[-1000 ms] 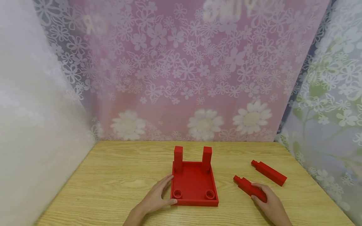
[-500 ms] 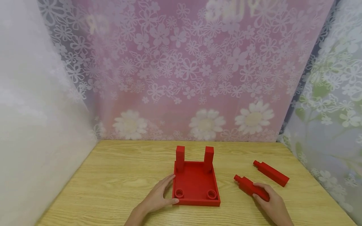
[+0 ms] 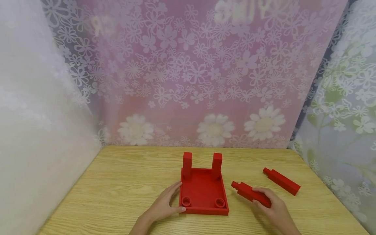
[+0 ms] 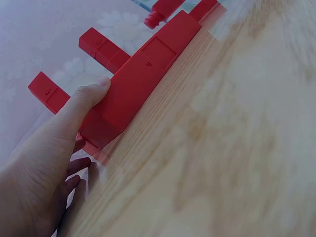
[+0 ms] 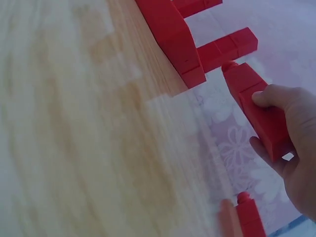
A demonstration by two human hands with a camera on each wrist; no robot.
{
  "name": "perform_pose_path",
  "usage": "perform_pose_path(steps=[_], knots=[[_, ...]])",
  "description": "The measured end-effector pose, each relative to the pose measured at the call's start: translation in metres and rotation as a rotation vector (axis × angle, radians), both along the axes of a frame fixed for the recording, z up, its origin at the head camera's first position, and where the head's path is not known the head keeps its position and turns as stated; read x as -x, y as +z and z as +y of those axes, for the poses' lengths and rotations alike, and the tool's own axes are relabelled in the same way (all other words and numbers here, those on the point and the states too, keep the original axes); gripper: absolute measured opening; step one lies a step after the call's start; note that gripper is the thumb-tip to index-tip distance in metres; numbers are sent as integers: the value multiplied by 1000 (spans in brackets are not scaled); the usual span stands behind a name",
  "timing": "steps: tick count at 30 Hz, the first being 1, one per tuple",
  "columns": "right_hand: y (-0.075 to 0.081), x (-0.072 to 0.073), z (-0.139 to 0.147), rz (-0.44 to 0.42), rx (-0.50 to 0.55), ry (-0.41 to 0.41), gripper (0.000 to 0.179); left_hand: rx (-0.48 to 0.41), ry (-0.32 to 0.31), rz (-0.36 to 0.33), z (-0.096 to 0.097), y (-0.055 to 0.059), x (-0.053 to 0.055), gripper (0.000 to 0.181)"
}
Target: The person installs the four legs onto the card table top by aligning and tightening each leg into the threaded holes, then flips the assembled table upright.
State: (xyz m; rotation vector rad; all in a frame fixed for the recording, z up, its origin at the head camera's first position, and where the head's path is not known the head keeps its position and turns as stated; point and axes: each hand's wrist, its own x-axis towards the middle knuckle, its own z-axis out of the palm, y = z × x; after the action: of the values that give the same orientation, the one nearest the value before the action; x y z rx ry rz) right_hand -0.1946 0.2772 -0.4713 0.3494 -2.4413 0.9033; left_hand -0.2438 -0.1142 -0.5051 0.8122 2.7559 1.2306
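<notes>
A shallow red tray-like tabletop [image 3: 202,189] lies upturned on the table. Two square red legs [image 3: 187,164] stand upright at its far corners, and round sockets [image 3: 219,202] sit at the two near corners. My left hand [image 3: 163,204] holds its near left corner, thumb on the front wall and fingers along the left side. In my right hand [image 3: 274,207] is a loose red leg [image 3: 246,192], pinched between thumb and fingers near its plain end. The leg's narrow knobbed end points left toward the tabletop; the right wrist view shows it tilted.
Another loose red leg [image 3: 282,181] lies on the wooden table [image 3: 132,176] at the right, beyond my right hand. Flowered pink cloth [image 3: 176,81] hangs along the back edge, with pale sheets at the left and right sides.
My right hand has moved left with the held leg, bringing it nearer the tabletop. The left hand keeps its hold on the corner; the head view has shifted slightly.
</notes>
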Motion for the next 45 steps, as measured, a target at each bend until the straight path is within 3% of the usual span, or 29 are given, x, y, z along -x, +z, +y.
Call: perform_pose_path(steps=[6,15,33,45], knots=[[13,0,-15,50,7,68,41,2,6,-1,-1,-1,0,88],[26,1,-35,20,-2,141,40,-4,0,2,0,0,-1,89],[53,11,-81,196,15,445,43,5,-7,26,0,1,-2,87],[58,18,-102,213,9,489,40,15,0,27,0,1,-2,88]])
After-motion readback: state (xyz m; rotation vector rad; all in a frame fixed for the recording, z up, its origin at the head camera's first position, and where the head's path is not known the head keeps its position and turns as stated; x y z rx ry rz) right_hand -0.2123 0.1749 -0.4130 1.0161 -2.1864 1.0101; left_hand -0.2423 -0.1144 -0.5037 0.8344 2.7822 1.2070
